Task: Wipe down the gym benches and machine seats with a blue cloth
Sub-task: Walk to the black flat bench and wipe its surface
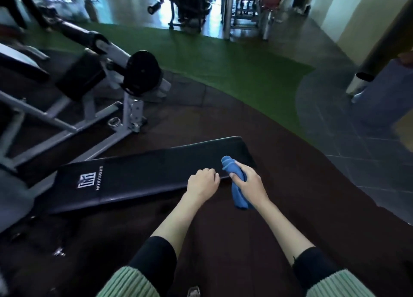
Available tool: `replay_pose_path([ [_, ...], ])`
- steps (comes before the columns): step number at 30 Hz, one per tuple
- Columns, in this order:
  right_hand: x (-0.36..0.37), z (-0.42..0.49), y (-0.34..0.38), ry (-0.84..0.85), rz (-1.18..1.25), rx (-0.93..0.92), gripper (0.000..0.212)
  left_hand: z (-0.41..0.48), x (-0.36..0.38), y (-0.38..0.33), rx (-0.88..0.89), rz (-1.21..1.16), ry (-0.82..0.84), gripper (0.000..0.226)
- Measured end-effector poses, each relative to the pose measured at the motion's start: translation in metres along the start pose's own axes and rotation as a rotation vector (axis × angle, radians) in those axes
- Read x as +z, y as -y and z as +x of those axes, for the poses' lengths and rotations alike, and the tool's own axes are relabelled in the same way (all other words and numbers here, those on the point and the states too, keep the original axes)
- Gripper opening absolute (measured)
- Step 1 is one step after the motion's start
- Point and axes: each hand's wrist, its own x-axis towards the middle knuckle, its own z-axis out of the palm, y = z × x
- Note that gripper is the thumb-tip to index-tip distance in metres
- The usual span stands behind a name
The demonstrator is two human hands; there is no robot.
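Observation:
A long black padded bench (138, 176) with a white logo lies across the lower middle of the head view, its right end nearest my hands. My right hand (249, 181) grips a bunched blue cloth (238, 193) just off the bench's near right corner; the cloth sticks up above the fist and hangs down below it. My left hand (202, 182) has its fingers curled over the bench's near edge, close beside the cloth.
A grey steel machine (93, 109) with black pads and a round roller (140, 73) stands to the left. Green turf (223, 57) and dark rubber flooring lie beyond. More machines stand at the back; a post base (362, 84) is at right.

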Motion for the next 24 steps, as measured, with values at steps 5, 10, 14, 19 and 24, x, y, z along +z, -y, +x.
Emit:
replay_pose_path([
  [5,0.072,0.024,0.034,0.109,0.021,-0.061,0.044,-0.008,-0.023,0.071,-0.117,-0.008,-0.036,0.034],
  [10,0.128,0.034,0.064,0.219,0.021,-0.114,0.043,-0.026,-0.036,0.127,-0.235,-0.044,-0.096,0.033],
  [14,0.161,0.034,0.081,0.295,0.008,-0.145,0.043,-0.045,-0.041,0.161,-0.340,-0.094,-0.135,0.033],
  [19,0.194,0.028,0.099,0.397,-0.013,-0.189,0.043,-0.069,-0.045,0.193,-0.439,-0.116,-0.167,0.034],
  [24,0.229,0.020,0.112,0.441,-0.009,-0.214,0.042,-0.085,-0.048,0.225,-0.516,-0.128,-0.181,0.035],
])
